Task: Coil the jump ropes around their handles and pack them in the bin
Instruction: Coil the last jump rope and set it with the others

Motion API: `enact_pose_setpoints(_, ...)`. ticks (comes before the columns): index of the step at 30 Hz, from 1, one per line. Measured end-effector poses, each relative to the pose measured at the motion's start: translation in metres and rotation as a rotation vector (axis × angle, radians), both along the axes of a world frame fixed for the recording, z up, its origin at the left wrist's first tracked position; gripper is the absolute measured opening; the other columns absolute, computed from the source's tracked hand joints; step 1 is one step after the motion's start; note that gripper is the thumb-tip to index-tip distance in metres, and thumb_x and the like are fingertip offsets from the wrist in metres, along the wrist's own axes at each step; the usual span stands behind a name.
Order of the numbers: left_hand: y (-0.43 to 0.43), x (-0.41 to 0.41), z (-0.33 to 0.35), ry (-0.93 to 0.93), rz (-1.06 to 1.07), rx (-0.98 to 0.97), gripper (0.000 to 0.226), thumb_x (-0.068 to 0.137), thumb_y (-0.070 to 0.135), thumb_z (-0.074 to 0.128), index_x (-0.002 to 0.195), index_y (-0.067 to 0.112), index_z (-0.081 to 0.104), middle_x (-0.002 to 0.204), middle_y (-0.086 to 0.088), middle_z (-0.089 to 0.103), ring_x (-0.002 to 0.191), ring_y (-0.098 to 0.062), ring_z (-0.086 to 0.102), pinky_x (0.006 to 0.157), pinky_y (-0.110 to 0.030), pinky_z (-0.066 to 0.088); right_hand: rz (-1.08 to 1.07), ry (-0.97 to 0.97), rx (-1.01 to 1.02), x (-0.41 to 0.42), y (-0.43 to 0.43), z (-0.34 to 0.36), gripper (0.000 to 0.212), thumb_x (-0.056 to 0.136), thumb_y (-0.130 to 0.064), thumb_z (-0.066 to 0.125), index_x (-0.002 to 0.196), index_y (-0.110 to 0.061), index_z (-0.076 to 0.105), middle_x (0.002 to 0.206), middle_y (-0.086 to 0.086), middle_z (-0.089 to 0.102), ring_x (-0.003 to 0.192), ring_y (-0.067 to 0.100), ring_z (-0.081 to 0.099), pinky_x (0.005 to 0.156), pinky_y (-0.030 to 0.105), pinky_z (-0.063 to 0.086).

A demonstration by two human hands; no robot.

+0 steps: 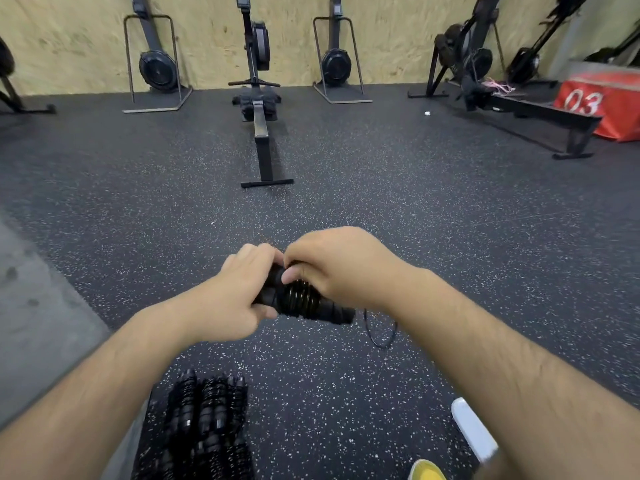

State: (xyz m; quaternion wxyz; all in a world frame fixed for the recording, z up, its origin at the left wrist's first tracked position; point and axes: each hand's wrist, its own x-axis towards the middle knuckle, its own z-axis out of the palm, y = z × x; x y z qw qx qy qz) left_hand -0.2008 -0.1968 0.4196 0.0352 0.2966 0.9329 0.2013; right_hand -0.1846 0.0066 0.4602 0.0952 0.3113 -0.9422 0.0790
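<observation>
1. The left hand [239,292] is clenched round one end of the handles [334,315]. The right hand [339,268] pinches the rope [300,296] against them, thumb on the wound turns.
2. To coil well, I judge: hold the handles steady, keep the rope taut, and lay each turn tight beside the last.
3. A loose loop [382,332] hangs just below the right wrist, not yet wound.
4. The bundle sits between both hands, above the floor [346,202]. The finished bundles [207,420] lie lower, by the left forearm. I cannot make out a bin.
</observation>
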Motion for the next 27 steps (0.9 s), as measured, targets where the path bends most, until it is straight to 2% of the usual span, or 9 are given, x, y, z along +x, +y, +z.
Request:
enact_pose_setpoints(2, 0.002, 0.007, 0.003, -0.070, -0.072, 0.096, 0.061, 0.083, 0.016, 0.076, 0.119, 0.040, 0.033, 0.110, 0.016, 0.035, 0.103, -0.008, 0.038, 0.086, -0.032, 0.038, -0.028, -0.031, -0.108, -0.010, 0.012, 0.003, 0.021, 0.095, -0.048, 0.056, 0.101, -0.031, 0.067, 0.095, -0.012, 0.066, 0.092, 0.011, 0.060, 0.079, 0.036, 0.049)
enact_pose_setpoints(5, 0.007, 0.017, 0.015, -0.198, -0.142, 0.377, 0.070, 0.081, 0.000, 0.075, 0.123, 0.035, 0.033, 0.109, 0.015, 0.048, 0.094, -0.002, 0.054, 0.077, -0.025, 0.050, -0.144, -0.124, -0.314, -0.024, 0.037, 0.002, 0.021, 0.094, -0.048, 0.059, 0.091, -0.029, 0.066, 0.069, -0.015, 0.060, 0.066, -0.002, 0.052, 0.063, 0.029, 0.043)
enact_pose_setpoints(7, 0.010, 0.021, 0.019, -0.210, -0.133, 0.536, 0.078, 0.080, -0.010, 0.075, 0.129, 0.032, 0.031, 0.117, 0.014, 0.049, 0.103, 0.002, 0.055, 0.081, -0.021, 0.054, -0.213, -0.194, -0.425, -0.031, 0.050, -0.005, 0.017, 0.097, -0.042, 0.058, 0.086, -0.029, 0.063, 0.066, -0.017, 0.060, 0.062, -0.004, 0.051, 0.062, 0.028, 0.042)
enact_pose_setpoints(10, 0.014, 0.019, 0.018, -0.160, -0.027, 0.685, 0.080, 0.080, -0.008, 0.078, 0.136, 0.027, 0.032, 0.125, 0.001, 0.047, 0.108, 0.003, 0.055, 0.086, -0.019, 0.052, -0.256, -0.402, -0.226, -0.031, 0.045, -0.023, 0.030, 0.098, -0.012, 0.050, 0.080, -0.035, 0.059, 0.078, -0.010, 0.061, 0.075, 0.010, 0.059, 0.068, 0.031, 0.053)
enact_pose_setpoints(13, 0.012, 0.008, 0.007, 0.013, 0.091, 0.575, 0.076, 0.081, 0.014, 0.083, 0.137, 0.029, 0.034, 0.129, 0.006, 0.045, 0.122, -0.005, 0.048, 0.104, -0.021, 0.039, -0.219, -0.496, -0.084, -0.016, 0.009, -0.039, 0.024, 0.103, -0.020, 0.037, 0.103, -0.023, 0.061, 0.093, -0.002, 0.061, 0.085, 0.022, 0.060, 0.077, 0.035, 0.053)
enact_pose_setpoints(16, 0.010, -0.004, -0.005, 0.173, 0.204, 0.415, 0.077, 0.080, 0.012, 0.082, 0.141, 0.024, 0.035, 0.120, 0.012, 0.037, 0.123, -0.012, 0.035, 0.106, -0.028, 0.026, -0.130, -0.505, -0.011, 0.005, -0.023, -0.041, 0.028, 0.107, -0.024, 0.034, 0.116, -0.009, 0.055, 0.116, 0.015, 0.062, 0.104, 0.033, 0.060, 0.084, 0.036, 0.047)
enact_pose_setpoints(21, 0.001, -0.017, -0.017, 0.414, 0.213, 0.104, 0.072, 0.079, 0.009, 0.079, 0.140, 0.010, 0.043, 0.130, -0.007, 0.045, 0.114, -0.021, 0.032, 0.092, -0.032, 0.021, -0.041, -0.479, 0.295, 0.026, -0.033, -0.027, 0.030, 0.108, -0.019, 0.033, 0.115, -0.002, 0.057, 0.108, 0.016, 0.061, 0.087, 0.030, 0.055, 0.063, 0.032, 0.037)
enact_pose_setpoints(24, -0.002, -0.018, -0.019, 0.358, 0.211, 0.062, 0.067, 0.083, 0.007, 0.073, 0.142, 0.011, 0.042, 0.131, -0.007, 0.043, 0.114, -0.021, 0.030, 0.090, -0.031, 0.019, -0.064, -0.376, 0.211, 0.030, -0.029, -0.009, 0.028, 0.108, -0.027, 0.037, 0.101, -0.010, 0.058, 0.090, 0.006, 0.060, 0.075, 0.024, 0.052, 0.053, 0.032, 0.033)
enact_pose_setpoints(27, -0.002, -0.018, -0.016, 0.333, 0.217, 0.097, 0.067, 0.083, 0.004, 0.071, 0.142, 0.012, 0.041, 0.132, -0.005, 0.042, 0.115, -0.018, 0.029, 0.090, -0.029, 0.018, -0.110, -0.236, 0.098, 0.028, -0.017, 0.004, 0.028, 0.106, -0.038, 0.037, 0.093, -0.019, 0.054, 0.084, -0.001, 0.055, 0.078, 0.024, 0.053, 0.064, 0.034, 0.041)
